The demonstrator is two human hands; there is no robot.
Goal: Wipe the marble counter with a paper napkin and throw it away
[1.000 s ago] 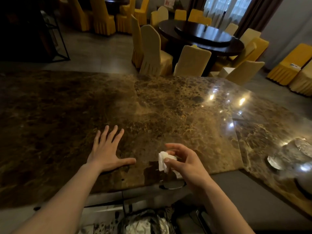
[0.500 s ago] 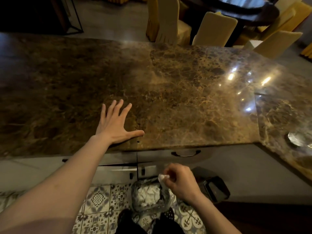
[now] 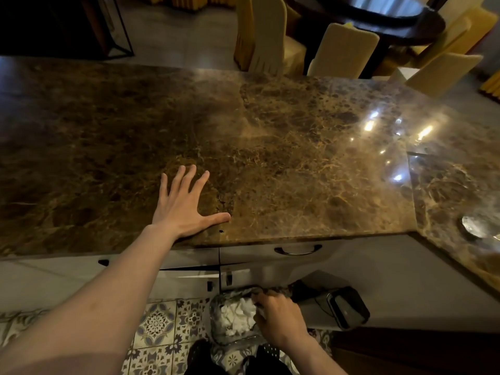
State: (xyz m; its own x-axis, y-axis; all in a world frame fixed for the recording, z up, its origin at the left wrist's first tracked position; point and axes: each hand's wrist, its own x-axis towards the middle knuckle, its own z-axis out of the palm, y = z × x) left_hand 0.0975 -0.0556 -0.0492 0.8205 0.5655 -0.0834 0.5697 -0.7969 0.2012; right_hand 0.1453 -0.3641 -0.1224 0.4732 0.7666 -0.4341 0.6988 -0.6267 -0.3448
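While my left hand (image 3: 181, 209) lies flat on the marble counter (image 3: 284, 158), its fingers (image 3: 184, 180) are spread wide and the thumb points out to the right, close to the counter's near edge. Nothing is held under that palm; it simply presses on the brown veined stone. A small dark speck (image 3: 221, 231) sits on the marble just below my thumb tip. Far off to the right of those fingers, ceiling lights glint on the polished surface, and a shiny round dish (image 3: 476, 228) rests on the angled side slab.

Below the counter edge, my right hand (image 3: 278, 315) reaches down over the trash bag (image 3: 232, 318), which stands open on the patterned floor tiles (image 3: 159, 326). Its fingers are curled inward at the bag's right rim, knuckles up. White crumpled paper fills the bag directly left of my fingertips, and the paper napkin (image 3: 244, 311) seems to be among it, right at the fingertips; the view is too dim and blurred for me to tell whether I grip it or not. Just right of this hand stands a dark bin with its lid (image 3: 347, 309) tipped open. Above my knuckles are the grey cabinet fronts, with a drawer handle (image 3: 297, 250) under the marble lip.

Beyond the counter, past my left fingertips, cloth-covered chairs (image 3: 343, 50) surround a dark round table (image 3: 378, 14).
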